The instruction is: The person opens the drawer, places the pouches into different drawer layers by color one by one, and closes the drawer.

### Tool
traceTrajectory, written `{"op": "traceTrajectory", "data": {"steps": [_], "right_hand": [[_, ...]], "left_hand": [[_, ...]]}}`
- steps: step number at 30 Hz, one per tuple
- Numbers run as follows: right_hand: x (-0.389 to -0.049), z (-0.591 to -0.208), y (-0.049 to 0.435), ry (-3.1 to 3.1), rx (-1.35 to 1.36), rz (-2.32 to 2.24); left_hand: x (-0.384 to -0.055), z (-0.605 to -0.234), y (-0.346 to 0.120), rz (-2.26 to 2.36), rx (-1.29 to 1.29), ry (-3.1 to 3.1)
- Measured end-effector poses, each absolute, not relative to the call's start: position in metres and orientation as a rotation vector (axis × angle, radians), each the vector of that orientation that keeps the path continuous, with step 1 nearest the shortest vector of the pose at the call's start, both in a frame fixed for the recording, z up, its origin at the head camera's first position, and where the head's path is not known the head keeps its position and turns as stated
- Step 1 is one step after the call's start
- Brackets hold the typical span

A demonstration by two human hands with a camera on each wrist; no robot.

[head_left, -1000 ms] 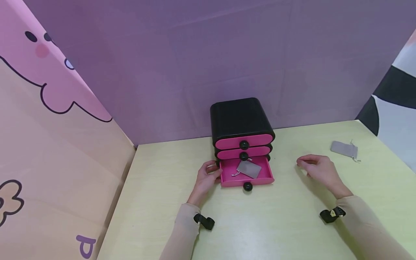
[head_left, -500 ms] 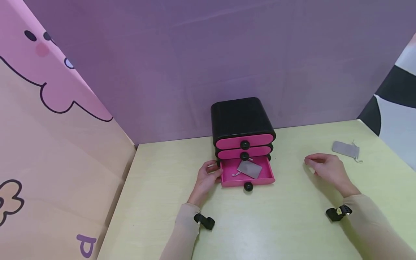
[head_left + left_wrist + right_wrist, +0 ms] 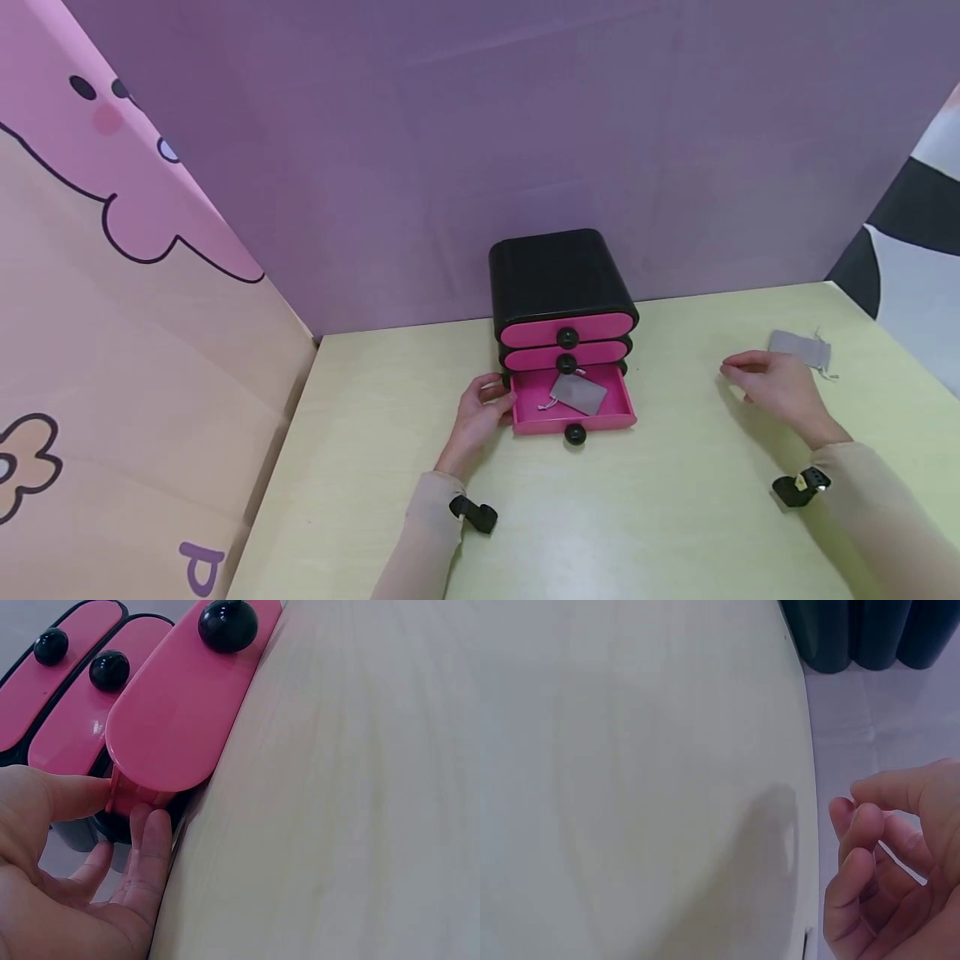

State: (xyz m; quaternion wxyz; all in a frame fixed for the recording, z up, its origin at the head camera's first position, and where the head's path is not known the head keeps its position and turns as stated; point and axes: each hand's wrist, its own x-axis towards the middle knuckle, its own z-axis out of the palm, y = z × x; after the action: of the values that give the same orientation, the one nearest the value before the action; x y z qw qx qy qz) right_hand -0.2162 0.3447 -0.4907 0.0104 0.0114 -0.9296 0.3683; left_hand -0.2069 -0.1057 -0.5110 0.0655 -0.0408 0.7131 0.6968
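Note:
A black mini chest of drawers [image 3: 562, 279] with pink fronts stands at the back of the table. Its bottom drawer [image 3: 534, 406] is pulled out, and a grey drawstring pouch [image 3: 578, 394] lies in it. With thumb and fingertips at the drawer's left side, my left hand [image 3: 472, 421] holds it there; the left wrist view shows the thumb [image 3: 79, 796] touching the drawer's edge. My right hand [image 3: 783, 392] hovers above the table on the right, fingers loosely curled and holding nothing. Just behind it lies a second grey drawstring pouch [image 3: 801, 347], partly covered by that hand.
The two upper drawers [image 3: 566, 331] are pushed in, each with a round black knob. A purple cloth backdrop [image 3: 420, 167] rises behind the pale wooden table [image 3: 360, 467], and a printed panel [image 3: 150, 350] stands along the left.
My right hand has moved right and slightly back, and now overlaps the loose pouch in the head view. The left hand stays at the drawer. The head view has shifted slightly.

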Motion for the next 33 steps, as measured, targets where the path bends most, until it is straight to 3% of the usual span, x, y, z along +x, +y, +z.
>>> {"op": "traceTrajectory", "data": {"steps": [13,33], "right_hand": [[-0.217,-0.481,0.376,-2.898,-0.155,0.883],[-0.218,-0.476,0.425,-2.941,-0.494,0.881]], "left_hand": [[-0.210,-0.514,-0.105,2.104,-0.126,2.135],[-0.209,-0.513,-0.103,2.097,-0.120,2.145]]}}
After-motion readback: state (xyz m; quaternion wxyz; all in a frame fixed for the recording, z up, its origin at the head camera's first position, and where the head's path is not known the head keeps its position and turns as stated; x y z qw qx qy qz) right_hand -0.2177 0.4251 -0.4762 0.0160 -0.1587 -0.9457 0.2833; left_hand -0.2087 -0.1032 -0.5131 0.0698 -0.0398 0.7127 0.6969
